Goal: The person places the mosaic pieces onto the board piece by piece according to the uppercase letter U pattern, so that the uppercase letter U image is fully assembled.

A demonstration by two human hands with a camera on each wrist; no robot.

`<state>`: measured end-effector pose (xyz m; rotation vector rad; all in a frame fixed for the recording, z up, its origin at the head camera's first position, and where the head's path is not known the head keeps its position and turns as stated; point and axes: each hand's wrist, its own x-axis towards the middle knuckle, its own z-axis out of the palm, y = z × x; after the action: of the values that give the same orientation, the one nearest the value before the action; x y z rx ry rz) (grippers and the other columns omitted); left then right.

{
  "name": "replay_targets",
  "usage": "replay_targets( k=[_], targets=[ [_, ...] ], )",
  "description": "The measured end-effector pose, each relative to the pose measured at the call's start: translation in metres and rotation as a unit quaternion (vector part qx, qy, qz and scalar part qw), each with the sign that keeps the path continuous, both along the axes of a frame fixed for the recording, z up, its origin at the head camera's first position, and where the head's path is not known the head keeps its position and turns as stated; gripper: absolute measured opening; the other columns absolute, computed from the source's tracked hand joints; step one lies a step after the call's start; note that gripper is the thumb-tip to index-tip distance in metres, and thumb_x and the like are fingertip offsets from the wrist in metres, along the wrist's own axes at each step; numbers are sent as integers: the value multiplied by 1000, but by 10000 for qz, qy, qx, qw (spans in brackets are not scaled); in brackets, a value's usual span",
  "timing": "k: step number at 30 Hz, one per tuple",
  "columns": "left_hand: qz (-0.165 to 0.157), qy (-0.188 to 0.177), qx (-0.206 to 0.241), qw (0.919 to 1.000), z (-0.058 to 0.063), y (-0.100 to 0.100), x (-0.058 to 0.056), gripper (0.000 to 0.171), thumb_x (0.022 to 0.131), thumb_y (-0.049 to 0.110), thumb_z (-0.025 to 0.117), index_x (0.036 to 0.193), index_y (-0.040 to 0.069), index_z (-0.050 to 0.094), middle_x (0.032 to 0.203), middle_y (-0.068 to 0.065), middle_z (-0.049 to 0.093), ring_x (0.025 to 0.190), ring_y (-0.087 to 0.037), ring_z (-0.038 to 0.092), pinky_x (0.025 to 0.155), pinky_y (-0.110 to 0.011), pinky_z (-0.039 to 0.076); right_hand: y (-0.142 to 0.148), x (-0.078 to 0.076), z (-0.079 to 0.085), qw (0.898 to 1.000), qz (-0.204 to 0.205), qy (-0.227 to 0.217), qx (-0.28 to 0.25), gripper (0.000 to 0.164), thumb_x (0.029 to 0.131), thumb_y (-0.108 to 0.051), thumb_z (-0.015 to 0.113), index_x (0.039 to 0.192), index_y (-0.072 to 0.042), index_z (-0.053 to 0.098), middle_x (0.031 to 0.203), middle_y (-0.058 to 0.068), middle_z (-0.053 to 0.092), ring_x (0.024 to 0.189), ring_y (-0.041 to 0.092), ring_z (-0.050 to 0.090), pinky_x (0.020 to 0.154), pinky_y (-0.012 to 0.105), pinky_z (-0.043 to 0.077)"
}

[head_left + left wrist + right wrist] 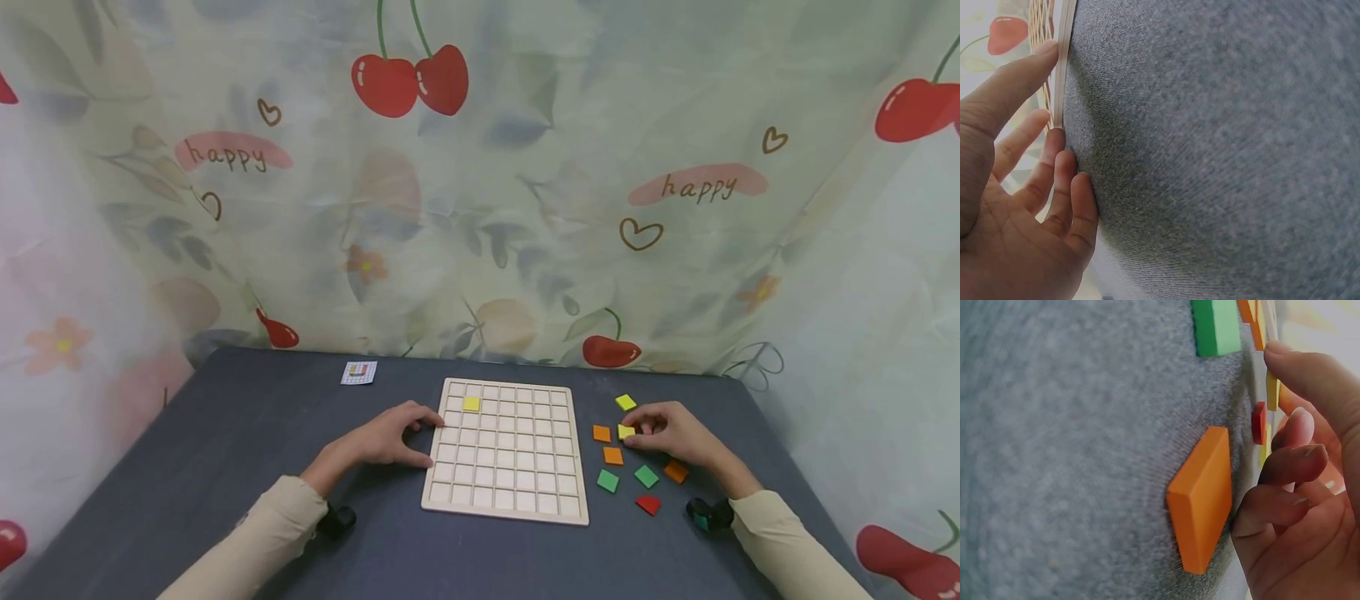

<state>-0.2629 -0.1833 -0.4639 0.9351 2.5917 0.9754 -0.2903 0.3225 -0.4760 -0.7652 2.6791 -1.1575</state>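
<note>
A pale wooden grid board (506, 459) lies on the table, with one yellow square tile (471, 403) in a cell near its upper left. My left hand (393, 433) rests at the board's left side, thumb and fingertips spread along the edge; the left wrist view shows the thumb touching the rim (1060, 69). To the right of the board, my right hand (671, 432) pinches another yellow tile (626, 432) between thumb and forefinger. In the right wrist view this held tile (1272, 394) is partly hidden by the thumb, and the other fingers are curled.
Around the right hand lie loose tiles: a yellow one (626, 402), several orange ones (612, 456), green ones (647, 476) and a red one (648, 505). A small printed card (358, 372) lies at the back left. A patterned curtain (480, 208) hangs behind the dark table (450, 558).
</note>
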Motion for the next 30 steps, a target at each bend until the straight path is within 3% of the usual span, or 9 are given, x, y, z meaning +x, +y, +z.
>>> replay_targets(
  k=[19, 30],
  targets=[
    [-3, 9, 39, 10000, -3, -1, 0, 58, 85, 25, 86, 133, 3, 62, 126, -13, 56, 112, -32, 55, 98, -49, 43, -5, 7, 10, 9979, -416, 93, -495, 22, 90, -14, 80, 108, -3, 74, 78, 5, 58, 62, 17, 52, 58, 27, 44],
    [16, 32, 1, 10000, -2, 0, -1, 59, 85, 25, 85, 134, 3, 61, 125, -13, 56, 110, -32, 55, 97, -50, 43, -18, 6, 11, 9958, -602, -4, -693, 27, 90, -20, 80, 112, -5, 74, 88, 7, 63, 72, 23, 56, 64, 29, 47]
  ],
)
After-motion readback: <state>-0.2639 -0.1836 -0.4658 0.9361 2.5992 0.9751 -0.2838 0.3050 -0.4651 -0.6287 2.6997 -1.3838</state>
